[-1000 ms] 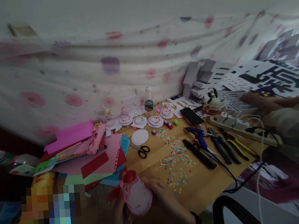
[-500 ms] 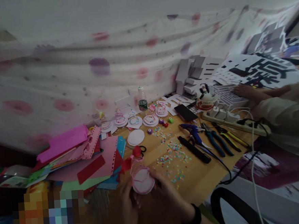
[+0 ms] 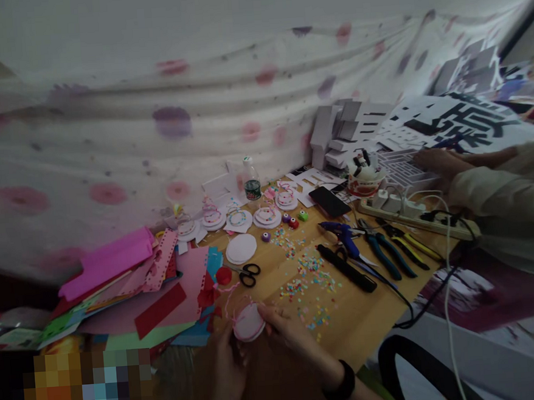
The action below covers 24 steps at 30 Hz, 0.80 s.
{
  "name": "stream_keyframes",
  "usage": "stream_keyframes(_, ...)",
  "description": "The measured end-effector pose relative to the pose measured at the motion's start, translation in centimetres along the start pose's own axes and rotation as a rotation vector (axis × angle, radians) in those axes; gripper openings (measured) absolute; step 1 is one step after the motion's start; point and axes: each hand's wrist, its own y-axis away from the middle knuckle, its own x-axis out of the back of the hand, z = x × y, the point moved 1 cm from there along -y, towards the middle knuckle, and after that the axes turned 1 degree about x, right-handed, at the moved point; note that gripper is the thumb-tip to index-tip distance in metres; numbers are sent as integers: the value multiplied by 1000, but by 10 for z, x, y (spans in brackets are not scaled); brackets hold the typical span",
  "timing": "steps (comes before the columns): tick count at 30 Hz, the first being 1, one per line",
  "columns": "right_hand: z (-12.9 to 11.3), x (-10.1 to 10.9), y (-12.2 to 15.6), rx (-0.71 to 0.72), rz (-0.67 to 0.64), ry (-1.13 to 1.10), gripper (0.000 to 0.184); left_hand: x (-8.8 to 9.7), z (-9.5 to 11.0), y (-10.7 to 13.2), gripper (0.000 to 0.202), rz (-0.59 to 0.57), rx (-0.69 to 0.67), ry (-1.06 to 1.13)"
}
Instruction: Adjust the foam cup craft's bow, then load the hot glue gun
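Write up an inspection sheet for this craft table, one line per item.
Surface: wooden table, strewn with confetti bits.
Job's things: white disc with pink loops, red pieces attached.
Clutter: coloured paper pile, scissors, pliers, phone, finished discs.
Hands: left hand and right hand both grip the disc.
Cables: power strip; black cable off the table edge.
Surroundings: spotted cloth behind; another person's hand at right.
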Motion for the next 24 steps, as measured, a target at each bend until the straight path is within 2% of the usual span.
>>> stream_keyframes(6, 0, 6, -15, -2, 12, 222, 75, 19, 4, -11, 70, 78, -47, -75)
stream_keyframes(10, -3, 5, -26, -4, 51, 378, 64, 37, 5, 3, 67, 158, -142, -129)
stream_keyframes(12, -5, 4, -30, -9, 78, 448, 57, 43, 5, 11, 64, 155, -163, -220)
stream_keyframes(17, -5, 2, -32, -12, 92, 590, 50, 43, 5, 23, 75, 204, -238, -416)
stream_keyframes(22, -13, 8, -12, 41, 4, 695, 47, 37, -1, 32, 66, 219, -373, -465)
stream_keyframes(24, -23, 19, -3, 55, -14, 730, 45, 37, -2, 40, 63, 251, -485, -537)
